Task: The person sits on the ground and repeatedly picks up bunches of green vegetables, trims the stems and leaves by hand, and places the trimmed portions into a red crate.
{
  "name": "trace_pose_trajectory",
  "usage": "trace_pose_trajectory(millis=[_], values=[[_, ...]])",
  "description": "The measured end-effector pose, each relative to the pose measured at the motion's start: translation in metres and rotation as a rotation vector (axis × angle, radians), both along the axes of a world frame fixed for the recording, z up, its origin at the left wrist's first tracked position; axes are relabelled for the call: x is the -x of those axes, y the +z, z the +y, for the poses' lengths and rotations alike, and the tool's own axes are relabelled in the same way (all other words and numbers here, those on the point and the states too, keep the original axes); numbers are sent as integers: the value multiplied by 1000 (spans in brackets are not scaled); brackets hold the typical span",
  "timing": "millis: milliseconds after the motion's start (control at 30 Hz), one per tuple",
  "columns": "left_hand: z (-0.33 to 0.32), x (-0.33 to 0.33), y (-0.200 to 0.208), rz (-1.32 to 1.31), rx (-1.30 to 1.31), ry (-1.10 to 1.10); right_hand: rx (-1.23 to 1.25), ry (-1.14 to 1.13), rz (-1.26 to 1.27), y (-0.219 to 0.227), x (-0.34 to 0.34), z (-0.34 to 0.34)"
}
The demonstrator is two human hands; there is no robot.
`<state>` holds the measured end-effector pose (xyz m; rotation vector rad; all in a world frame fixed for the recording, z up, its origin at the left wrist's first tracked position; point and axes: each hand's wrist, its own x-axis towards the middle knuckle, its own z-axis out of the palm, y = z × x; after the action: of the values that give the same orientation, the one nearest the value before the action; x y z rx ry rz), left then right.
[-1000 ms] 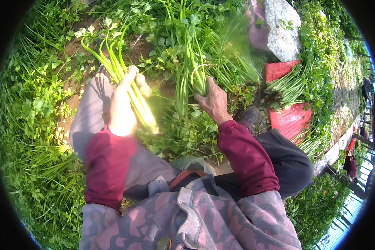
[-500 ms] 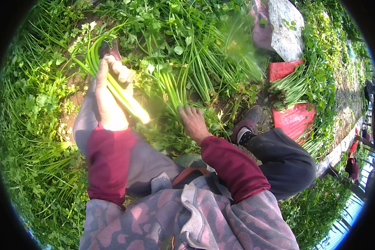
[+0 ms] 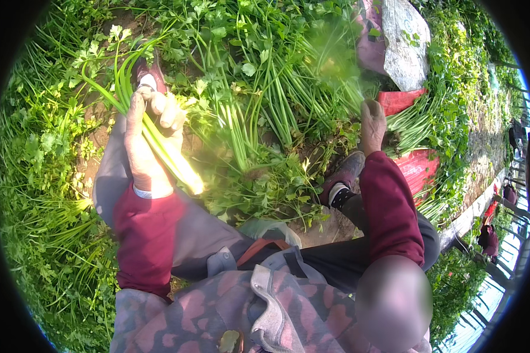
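Note:
My left hand is closed round a small bunch of celery, its pale cut ends pointing down toward my lap and its leaves up to the left. My right hand is over at the right, by the ends of the loose celery stalks spread in front of me. Its fingers are bent together; whatever they may hold cannot be made out. Just right of that hand, a bundle of green stalks lies across a red sheet.
Leafy celery plants grow thickly on the left. A white sack lies at the far right. My shoes rest on soil among the leaves. A pale strip runs along the right side, with posts beyond it.
My right hand has moved right and away from the stalks in the middle, over to the red sheet. The left hand still holds its celery, shifted slightly left and nearer.

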<state>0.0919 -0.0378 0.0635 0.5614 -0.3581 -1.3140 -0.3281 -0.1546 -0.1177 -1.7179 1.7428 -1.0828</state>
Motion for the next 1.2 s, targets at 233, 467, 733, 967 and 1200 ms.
trace_pose_trajectory(millis=[233, 467, 733, 967, 1200], values=[[-4, 9, -1, -11, -123, 84, -685, 139, 135, -13, 37, -31], [-8, 17, 1, -10, -124, -23, -785, -10, -153, 30, -20, 16], [-5, 26, 4, -166, -220, 85, 65, 388, 329, 134, -89, 57], [-7, 32, 4, -89, -274, 60, -233, 392, 336, 108, -115, 111], [-1, 28, -1, -104, -202, 79, -333, 365, 355, 45, -80, 129]])
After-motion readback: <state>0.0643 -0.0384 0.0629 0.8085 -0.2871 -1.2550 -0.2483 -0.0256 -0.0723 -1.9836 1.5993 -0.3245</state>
